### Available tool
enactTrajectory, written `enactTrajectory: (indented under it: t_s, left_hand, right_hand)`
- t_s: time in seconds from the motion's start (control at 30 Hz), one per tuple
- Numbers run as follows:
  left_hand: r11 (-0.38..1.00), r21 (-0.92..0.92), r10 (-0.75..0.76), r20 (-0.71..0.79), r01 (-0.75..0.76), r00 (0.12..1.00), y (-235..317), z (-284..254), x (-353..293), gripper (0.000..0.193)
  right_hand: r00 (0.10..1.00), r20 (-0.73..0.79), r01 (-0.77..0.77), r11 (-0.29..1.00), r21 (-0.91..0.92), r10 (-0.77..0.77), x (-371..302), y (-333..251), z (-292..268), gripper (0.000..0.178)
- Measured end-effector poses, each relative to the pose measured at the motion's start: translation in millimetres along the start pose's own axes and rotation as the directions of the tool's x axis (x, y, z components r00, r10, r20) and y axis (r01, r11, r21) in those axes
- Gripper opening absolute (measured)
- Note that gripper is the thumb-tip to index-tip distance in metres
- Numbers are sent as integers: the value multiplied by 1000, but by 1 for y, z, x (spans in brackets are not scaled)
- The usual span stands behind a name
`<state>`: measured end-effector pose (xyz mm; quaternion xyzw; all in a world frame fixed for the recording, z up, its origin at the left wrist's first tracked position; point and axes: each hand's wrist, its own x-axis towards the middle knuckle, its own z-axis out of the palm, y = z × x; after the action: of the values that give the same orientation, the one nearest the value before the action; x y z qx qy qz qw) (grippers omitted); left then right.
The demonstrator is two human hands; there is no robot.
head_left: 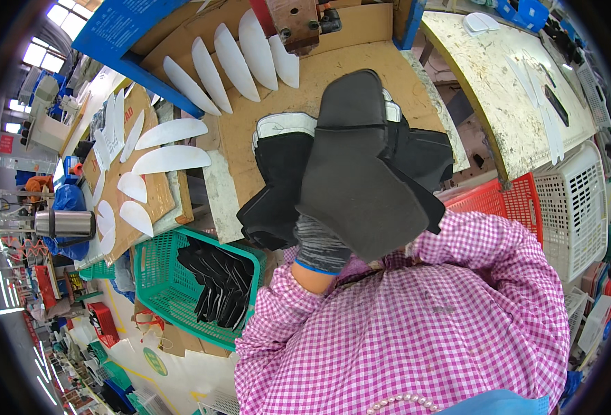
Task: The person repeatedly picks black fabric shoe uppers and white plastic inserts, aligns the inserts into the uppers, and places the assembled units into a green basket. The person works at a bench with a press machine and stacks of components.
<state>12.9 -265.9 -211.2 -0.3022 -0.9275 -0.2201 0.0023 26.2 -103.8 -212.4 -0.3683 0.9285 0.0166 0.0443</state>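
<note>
A large black padded, boot-shaped piece [361,187] is raised toward me at the centre, above other black material. My left hand [321,241], in a grey knit glove with a blue cuff, grips it from below at its lower left edge; the fingertips are hidden behind it. My right forearm in a checked sleeve reaches toward the lower right edge, but that hand is hidden. Beneath lies a black fabric piece [278,173] with a white-trimmed end on the left, and another black piece [426,155] shows on the right. They rest on a brown board [247,131].
White crescent-shaped pieces [233,61] lean inside the blue-framed machine [122,31]. More white pieces [171,158] lie on the left table. A green basket [155,266] holds black pieces. Right are a worn table [485,62], red crate [520,200] and white crate [575,207]. A metal block [295,21] hangs overhead.
</note>
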Motion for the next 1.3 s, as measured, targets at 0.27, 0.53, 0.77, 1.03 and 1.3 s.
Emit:
enactTrajectory:
  t_s: [0.27, 0.53, 0.77, 1.03, 1.3]
  left_hand:
    - [994, -98, 49, -68, -56, 996, 42, 55, 3, 54]
    - [782, -592, -507, -419, 197, 753, -43, -64, -56, 30]
    - [397, -872, -807, -481, -288, 344, -79, -151, -124, 34]
    - [526, -848, -815, -524, -65, 248, -62, -118, -110, 36]
    - [382, -924, -866, -352, 15, 356, -76, -75, -103, 35]
  right_hand:
    - [999, -6, -46, 998, 38, 46, -11, 13, 21, 64]
    - [903, -413, 159, 985, 61, -120, -32, -7, -45, 50]
    - [945, -285, 327, 440, 837, -159, 6, -49, -74, 53]
    - [992, -98, 62, -387, 920, -75, 116, -47, -53, 73]
    - [894, -110, 257, -297, 919, 434, 133, -81, -62, 36]
